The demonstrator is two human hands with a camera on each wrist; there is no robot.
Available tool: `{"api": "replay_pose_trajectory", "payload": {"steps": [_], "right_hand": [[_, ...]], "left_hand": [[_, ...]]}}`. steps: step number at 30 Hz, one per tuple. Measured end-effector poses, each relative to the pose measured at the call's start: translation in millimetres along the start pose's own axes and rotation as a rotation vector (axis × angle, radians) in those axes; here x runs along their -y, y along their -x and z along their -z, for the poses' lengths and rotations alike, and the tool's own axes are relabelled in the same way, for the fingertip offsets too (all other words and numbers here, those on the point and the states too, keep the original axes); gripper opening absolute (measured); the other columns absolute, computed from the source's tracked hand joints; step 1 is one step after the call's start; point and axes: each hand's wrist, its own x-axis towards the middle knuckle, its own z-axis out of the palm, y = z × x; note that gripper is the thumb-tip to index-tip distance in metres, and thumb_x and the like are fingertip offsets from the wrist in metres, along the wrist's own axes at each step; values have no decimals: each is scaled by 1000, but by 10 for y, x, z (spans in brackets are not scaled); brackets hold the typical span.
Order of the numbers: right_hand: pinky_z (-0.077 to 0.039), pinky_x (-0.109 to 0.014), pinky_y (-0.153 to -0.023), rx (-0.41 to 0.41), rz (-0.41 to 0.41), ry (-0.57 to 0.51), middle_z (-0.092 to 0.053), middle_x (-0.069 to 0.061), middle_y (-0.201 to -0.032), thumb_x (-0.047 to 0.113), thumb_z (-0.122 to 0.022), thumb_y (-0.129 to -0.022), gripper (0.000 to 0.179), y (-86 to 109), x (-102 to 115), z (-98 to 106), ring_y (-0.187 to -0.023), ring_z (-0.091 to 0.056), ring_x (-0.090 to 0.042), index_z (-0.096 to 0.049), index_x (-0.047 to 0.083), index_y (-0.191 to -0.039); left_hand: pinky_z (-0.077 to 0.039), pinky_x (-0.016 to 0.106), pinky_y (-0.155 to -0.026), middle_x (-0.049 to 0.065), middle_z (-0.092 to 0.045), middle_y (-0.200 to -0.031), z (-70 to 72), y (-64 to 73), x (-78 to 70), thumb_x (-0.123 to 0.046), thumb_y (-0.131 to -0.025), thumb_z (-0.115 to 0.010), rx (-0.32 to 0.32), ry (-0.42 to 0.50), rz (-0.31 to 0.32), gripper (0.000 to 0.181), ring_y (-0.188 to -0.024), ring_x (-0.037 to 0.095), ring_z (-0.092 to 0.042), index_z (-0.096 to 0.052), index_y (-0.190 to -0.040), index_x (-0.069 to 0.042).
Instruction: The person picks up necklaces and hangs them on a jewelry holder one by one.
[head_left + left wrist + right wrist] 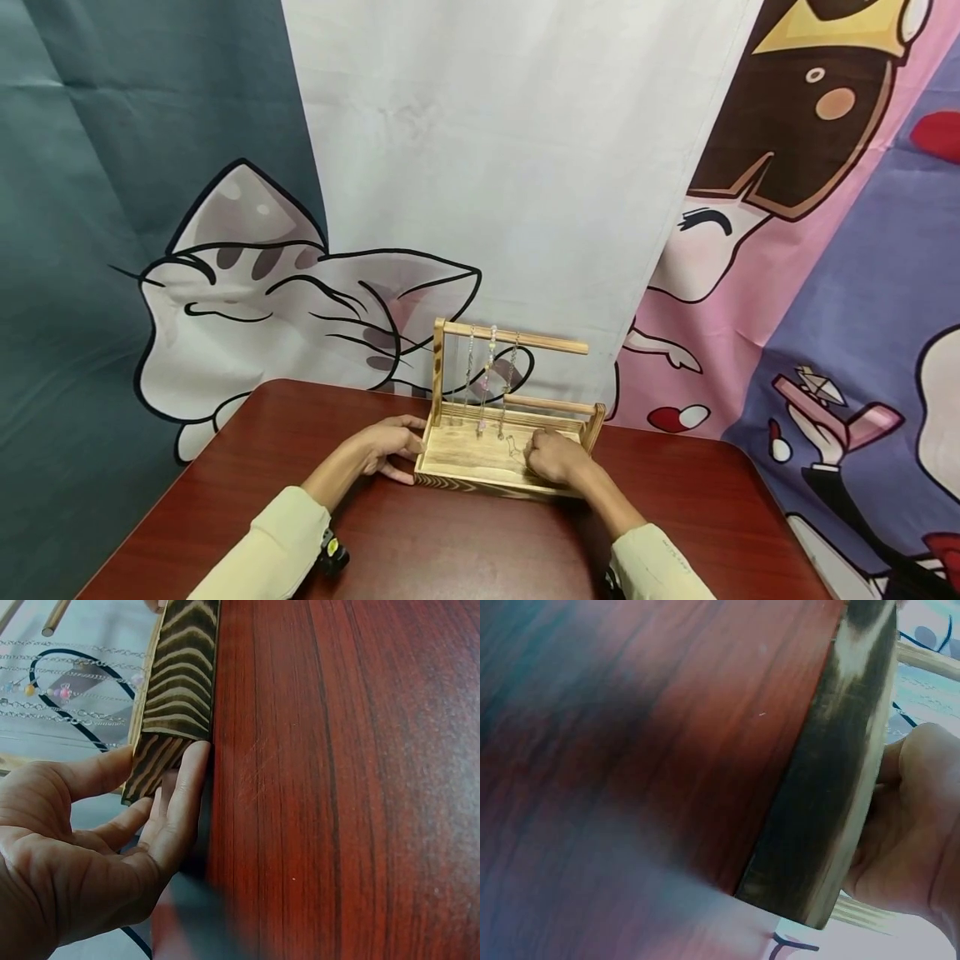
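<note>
A wooden jewelry stand (480, 485) with a shallow tray base stands on the table. At the tray's left end my left hand (390, 446) holds it, thumb at the inner edge and fingers along the outside; the left wrist view shows this grip on the striped wood corner. Several necklaces (485, 379) hang from the upper bar. My right hand (555, 456) reaches down into the right part of the tray with bent fingers. A thin chain (513, 446) lies on the tray floor just left of it. The right fingertips are hidden, also behind the tray's front wall in the right wrist view.
The upper bar (555, 343) is held by a post on the left, and a shorter lower bar (551, 405) by a post on the right. Beneath is a reddish-brown table (450, 550). A printed cartoon cloth (487, 167) hangs right behind the table.
</note>
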Motion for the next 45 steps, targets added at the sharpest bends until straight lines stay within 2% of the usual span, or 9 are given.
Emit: {"api": "replay_pose_trajectory", "payload": {"steps": [4, 8, 14, 17, 21, 26, 31, 38, 45], "right_hand": [[-62, -58, -103, -22, -38, -117, -79, -11, -102, 31, -46, -114, 37, -63, -73, -44, -110, -77, -38, -72, 16, -92], [-60, -41, -89, -4, -87, -340, -72, 2, -89, 42, -52, -117, 40, -92, -140, -33, -93, -69, -20, -78, 21, -95], [-39, -21, -59, 308, -163, -907, -50, 6, -76, 31, -51, -121, 38, 295, 405, 579, -66, -43, -7, -61, 14, -89], [-36, -18, -58, 417, -172, -1038, -50, 8, -77, 21, -51, -120, 36, 373, 479, 693, -65, -40, -5, -58, 16, -85], [-42, -15, -58, 448, -199, -1130, -57, 10, -81, 16, -56, -117, 26, 396, 460, 691, -66, -44, -2, -66, 16, -93], [-38, -13, -56, 455, -214, -1220, -63, 9, -88, 14, -57, -116, 15, 403, 470, 660, -65, -40, 0, -70, 8, -111], [-30, -15, -54, 403, -250, -1259, -48, 10, -81, 22, -58, -115, 19, 408, 509, 639, -63, -32, -2, -65, 13, -100], [-29, -16, -54, 297, -297, -1228, -47, 11, -73, 22, -71, -109, 27, 448, 581, 645, -60, -30, -3, -63, 19, -83], [-30, -17, -54, 236, -291, -1226, -49, 10, -73, 21, -75, -106, 15, 508, 609, 653, -60, -30, -4, -76, 9, -98]], "left_hand": [[-73, 51, -77, 24, -73, -129, 2, -9, -9, 2, -100, -65, -2, -2, 4, 65, -109, 30, -75, -45, -161, 0], [-73, 51, -78, 24, -73, -128, 1, -12, -10, 1, -100, -65, 1, -7, 2, 65, -108, 29, -75, -44, -162, 1], [-73, 52, -79, 24, -75, -124, 5, 7, -37, 1, -101, -64, 8, -13, -4, 64, -109, 28, -76, -44, -162, 1], [-73, 52, -80, 23, -76, -122, 6, 1, -36, 1, -102, -65, 9, -12, -2, 64, -109, 28, -76, -43, -163, 1], [-73, 53, -80, 23, -74, -124, 1, -9, -18, 1, -101, -65, 8, -5, -4, 64, -109, 29, -75, -44, -161, 1], [-73, 54, -80, 24, -74, -125, 1, -24, 14, 1, -100, -65, 5, -5, -8, 63, -110, 29, -74, -45, -160, 1], [-73, 53, -79, 22, -74, -124, 6, -28, 22, 1, -101, -65, -1, -2, 5, 64, -108, 29, -74, -45, -161, 1], [-72, 52, -78, 21, -75, -120, 13, -22, 13, 1, -101, -65, -9, -5, 10, 62, -105, 27, -75, -46, -160, 0], [-73, 52, -78, 21, -74, -122, 5, -30, 12, 1, -100, -65, -11, -7, 9, 63, -106, 26, -75, -46, -160, 0]]}}
